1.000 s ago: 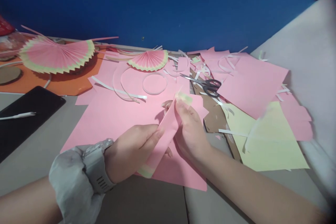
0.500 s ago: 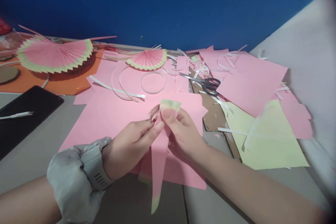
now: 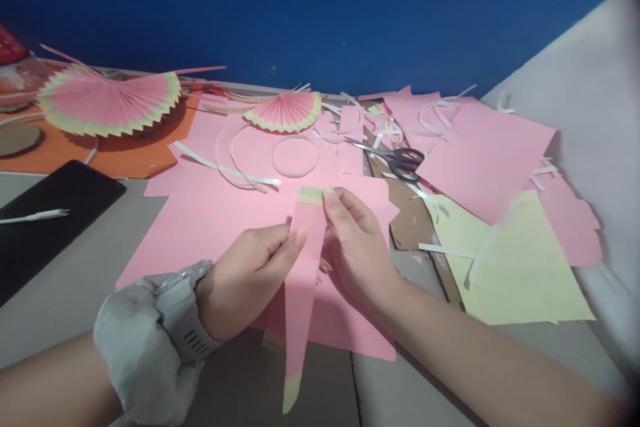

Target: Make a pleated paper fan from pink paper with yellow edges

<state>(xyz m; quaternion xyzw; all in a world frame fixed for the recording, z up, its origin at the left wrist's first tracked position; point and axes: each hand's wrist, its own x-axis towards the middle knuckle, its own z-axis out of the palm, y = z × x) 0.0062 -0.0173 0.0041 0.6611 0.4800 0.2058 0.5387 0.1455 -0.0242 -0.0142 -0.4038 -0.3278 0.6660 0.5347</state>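
Note:
A long folded pink paper strip [image 3: 301, 280] with pale green ends runs from the middle of the table down toward me. My left hand [image 3: 247, 280], with a grey watch and a rolled grey sleeve at the wrist, pinches the strip's left edge near its top. On the other edge my right hand [image 3: 356, 240] pinches it just below the green tip. Both hands are closed on the strip, above a large pink sheet [image 3: 210, 220] lying flat on the table.
Scissors [image 3: 395, 159] lie behind my hands among white paper scraps. Two pleated pink fans [image 3: 107, 101] [image 3: 287, 111] sit at the back, one on an orange sheet [image 3: 115, 157]. A yellow sheet [image 3: 515, 267] and more pink paper [image 3: 485, 157] lie right. A black phone [image 3: 45, 217] lies left.
The strip has swung from a slant to hang lengthwise toward me, unfolding longer. My right hand has shifted from the tip to the strip's right edge.

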